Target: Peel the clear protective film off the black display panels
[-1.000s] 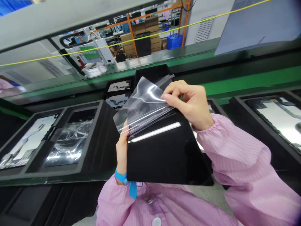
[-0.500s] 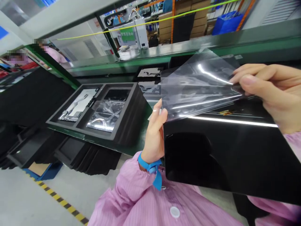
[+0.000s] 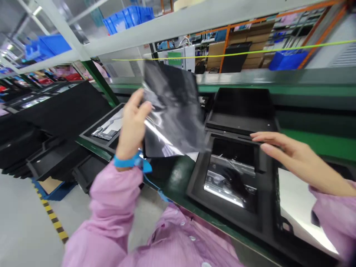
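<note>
Pink smock point(image 3: 178, 237), long sleeves, nearest the view.

Left hand point(image 3: 132, 122), blue wristband point(image 3: 126, 162): closed in a pinch, thumb and fingers gripping the left edge of one black panel point(image 3: 178, 111). Panel raised and tilted above the table point(image 3: 178, 176), left of the front tray. A glossy clear film appears to cover its face, though blur leaves its outline uncertain.

Right hand point(image 3: 297, 159): empty, fingers extended, thumb apart, over the rear part of the front tray.

Front tray point(image 3: 198, 178), black, two compartments: near-left corner close to the table's near edge. Left compartment: dark film-covered panel point(image 3: 226, 185), flat. Right compartment: silver plate point(image 3: 297, 211), partly hidden by the right sleeve point(image 3: 330, 218).

Left tray point(image 3: 86, 134): along the table's near edge, at its left, partly behind the left hand; holds a silver part point(image 3: 109, 126).

Rear tray point(image 3: 239, 122), black: just behind the front tray's rear edge, toward the table's far edge.

Beyond: yellow cord point(image 3: 236, 55), blue bin point(image 3: 287, 60), brown cartons point(image 3: 254, 55).
</note>
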Demonstrator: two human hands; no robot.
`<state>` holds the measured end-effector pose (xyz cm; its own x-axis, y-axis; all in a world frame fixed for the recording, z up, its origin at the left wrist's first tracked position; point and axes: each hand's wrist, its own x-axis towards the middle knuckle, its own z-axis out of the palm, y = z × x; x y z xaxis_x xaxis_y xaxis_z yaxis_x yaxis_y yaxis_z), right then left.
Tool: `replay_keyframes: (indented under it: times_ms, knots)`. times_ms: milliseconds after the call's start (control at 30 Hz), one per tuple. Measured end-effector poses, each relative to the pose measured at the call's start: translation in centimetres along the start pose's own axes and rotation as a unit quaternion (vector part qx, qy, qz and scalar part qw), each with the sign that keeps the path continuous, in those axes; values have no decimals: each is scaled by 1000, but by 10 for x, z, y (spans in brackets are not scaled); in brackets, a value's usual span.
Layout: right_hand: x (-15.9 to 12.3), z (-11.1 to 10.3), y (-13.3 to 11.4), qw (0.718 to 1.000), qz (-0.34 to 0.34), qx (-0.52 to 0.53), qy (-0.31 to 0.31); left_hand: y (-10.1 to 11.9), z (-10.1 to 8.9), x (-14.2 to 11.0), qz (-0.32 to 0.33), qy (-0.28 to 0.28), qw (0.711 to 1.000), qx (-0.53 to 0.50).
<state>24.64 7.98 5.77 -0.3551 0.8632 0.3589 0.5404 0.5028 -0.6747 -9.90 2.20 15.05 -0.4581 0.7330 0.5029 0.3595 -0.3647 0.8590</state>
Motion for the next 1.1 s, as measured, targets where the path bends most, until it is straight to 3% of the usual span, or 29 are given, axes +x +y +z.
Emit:
replay_keyframes:
  times_ms: [67,100,200,267,400,500,567,667,767,900,1000,1067,1100]
  knots:
    - [-3,4,27,998,1,-67,-20,15,-18,23,98,-6,980,173]
    - [-4,7,41,996,2,-89,-31,21,-23,30,130,-16,950,285]
    - [-4,19,77,990,-4,-119,-74,22,-25,40,167,-74,805,564]
    - [-2,30,88,985,-23,-137,-102,9,-18,38,169,-141,725,653]
    - [-7,60,65,956,-138,-126,-224,-29,-6,20,148,-272,647,697]
    - [-16,90,29,898,-237,-108,-354,-51,-1,3,125,-296,627,709]
    - [-18,108,11,862,-270,-116,-412,-59,1,-6,98,-290,624,718]
    - [-11,126,-2,830,-274,-145,-463,-68,1,-12,60,-294,638,709]
    - [5,138,-8,806,-263,-169,-503,-77,-5,-7,38,-312,673,670]
    - [21,144,-18,785,-254,-160,-542,-82,-18,-3,12,-305,742,597]
    - [34,121,-28,801,-233,-104,-542,-76,-18,-21,11,-297,807,511]
    - [46,88,-37,832,-218,-49,-508,-70,-12,-43,24,-307,850,428]
    - [52,68,-41,863,-202,-8,-463,-67,-7,-55,31,-316,869,379]
